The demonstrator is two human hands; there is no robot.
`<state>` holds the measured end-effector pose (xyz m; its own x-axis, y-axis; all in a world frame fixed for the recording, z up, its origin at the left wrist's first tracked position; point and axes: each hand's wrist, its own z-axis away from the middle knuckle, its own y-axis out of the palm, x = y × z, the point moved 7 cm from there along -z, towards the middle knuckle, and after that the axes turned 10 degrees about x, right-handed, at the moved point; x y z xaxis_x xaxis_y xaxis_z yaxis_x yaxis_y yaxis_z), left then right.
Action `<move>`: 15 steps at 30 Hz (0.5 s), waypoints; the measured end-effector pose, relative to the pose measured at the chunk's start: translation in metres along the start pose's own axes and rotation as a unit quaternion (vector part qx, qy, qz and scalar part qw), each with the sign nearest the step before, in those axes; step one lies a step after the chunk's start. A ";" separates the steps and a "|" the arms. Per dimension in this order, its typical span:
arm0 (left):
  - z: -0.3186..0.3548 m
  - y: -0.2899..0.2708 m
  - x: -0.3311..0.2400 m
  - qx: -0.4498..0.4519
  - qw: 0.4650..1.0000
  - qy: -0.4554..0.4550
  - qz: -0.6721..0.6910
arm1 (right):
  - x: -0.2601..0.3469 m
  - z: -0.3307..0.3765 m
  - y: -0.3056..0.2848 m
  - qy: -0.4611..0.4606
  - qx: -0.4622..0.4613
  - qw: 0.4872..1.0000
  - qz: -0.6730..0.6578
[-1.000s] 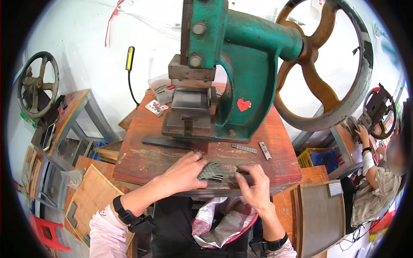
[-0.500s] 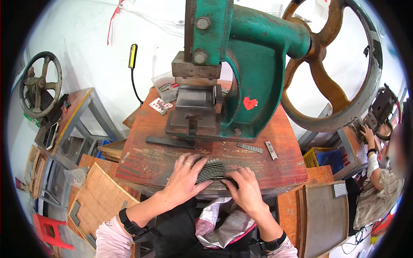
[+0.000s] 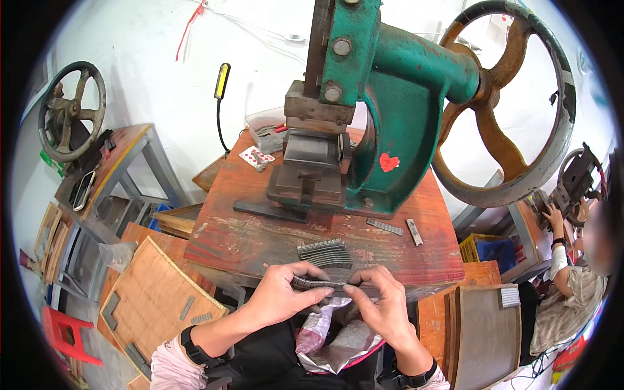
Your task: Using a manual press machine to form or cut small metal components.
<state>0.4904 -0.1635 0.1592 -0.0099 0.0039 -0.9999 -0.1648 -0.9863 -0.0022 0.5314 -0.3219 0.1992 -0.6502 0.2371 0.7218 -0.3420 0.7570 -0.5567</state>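
My left hand (image 3: 281, 300) and my right hand (image 3: 385, 305) together pinch a small stack of thin dark metal strips (image 3: 323, 285) just off the near edge of the worn red workbench (image 3: 247, 234). A fanned pile of similar grey strips (image 3: 325, 253) lies on the bench right behind my fingers. The green hand press (image 3: 370, 110) with its grey die block (image 3: 311, 170) stands at the middle of the bench, its big spoked flywheel (image 3: 513, 104) to the right. A crumpled plastic bag (image 3: 331, 341) rests in my lap below the hands.
Two loose metal bars (image 3: 396, 227) lie on the bench right of the press. Wooden boards (image 3: 149, 296) lean at lower left, and a second press wheel (image 3: 68, 110) stands on a side table. A person (image 3: 575, 286) works at another machine on the right. A red stool (image 3: 62, 331) sits bottom left.
Both hands have lifted a stack of strips from the pile on the bench and drawn it back toward me over the near edge. The view has also shifted closer.
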 end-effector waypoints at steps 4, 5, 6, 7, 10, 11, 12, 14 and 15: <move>0.007 0.002 -0.010 -0.018 0.997 0.037 -0.058 | 0.011 0.000 0.002 -0.029 0.036 0.998 0.032; 0.009 0.001 -0.012 -0.036 0.997 0.049 -0.045 | 0.014 0.000 0.002 -0.040 0.046 0.997 0.043; 0.011 0.000 -0.013 -0.052 0.997 0.059 -0.024 | 0.016 -0.001 0.001 -0.037 0.043 0.998 0.042; 0.013 0.001 -0.015 -0.053 0.996 0.062 -0.032 | 0.019 -0.001 0.002 -0.043 0.049 0.997 0.052; 0.018 0.003 -0.014 -0.068 0.996 0.044 -0.045 | 0.026 -0.002 0.003 -0.056 0.046 0.995 0.064; 0.020 0.004 -0.017 -0.074 0.993 0.059 -0.077 | 0.028 -0.002 0.003 -0.064 0.040 0.995 0.068; 0.021 0.004 -0.017 -0.082 0.989 0.050 -0.109 | 0.029 -0.003 0.003 -0.064 0.036 0.995 0.067; 0.024 0.007 -0.021 -0.082 0.987 0.072 -0.122 | 0.033 -0.005 0.009 -0.083 0.067 0.991 0.079; 0.025 0.007 -0.022 -0.085 0.985 0.069 -0.135 | 0.034 -0.005 0.010 -0.088 0.066 0.991 0.080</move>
<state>0.4645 -0.1666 0.1815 0.1474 0.2589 -0.9546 0.0248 -0.9658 -0.2581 0.5093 -0.3033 0.2206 -0.8077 0.2288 0.5434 -0.3034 0.6289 -0.7158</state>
